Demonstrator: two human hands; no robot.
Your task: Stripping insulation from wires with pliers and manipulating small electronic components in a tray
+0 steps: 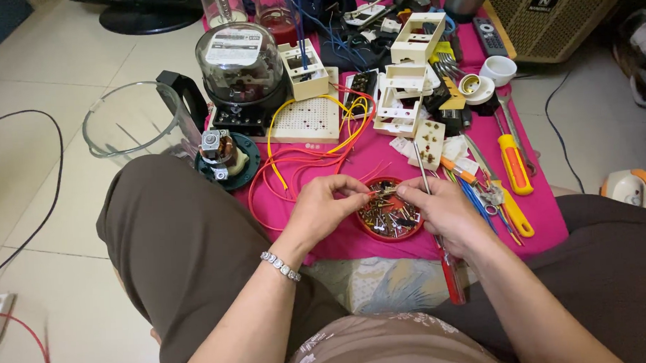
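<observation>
Centre-bottom of the frame: left hand and right hand meet over a small red dish full of brass screws and terminals, sitting on the pink cloth on the floor. Both hands pinch a small brass part between fingertips, just above the dish rim; fingers narrow, closed on it. Right hand also has a red-handled screwdriver tucked along the palm, shaft pointing up-frame, handle down toward the lap. Left wrist wears a beaded bracelet. Labels: glass-domed electric meter upper centre-left carries a white rectangular label on top of the dome, print too small to tell. Speaker box upper right has a small dark badge on its tan grille. Just left of the meter, a clear blender jar; below it a small motor on a dark green base. Cream perforated board mid-frame with yellow and red wires looping off it. White switch frames upper centre, yellow-handled screwdrivers right of the hands. Floor is pale tile; black cable curves across it at left.
</observation>
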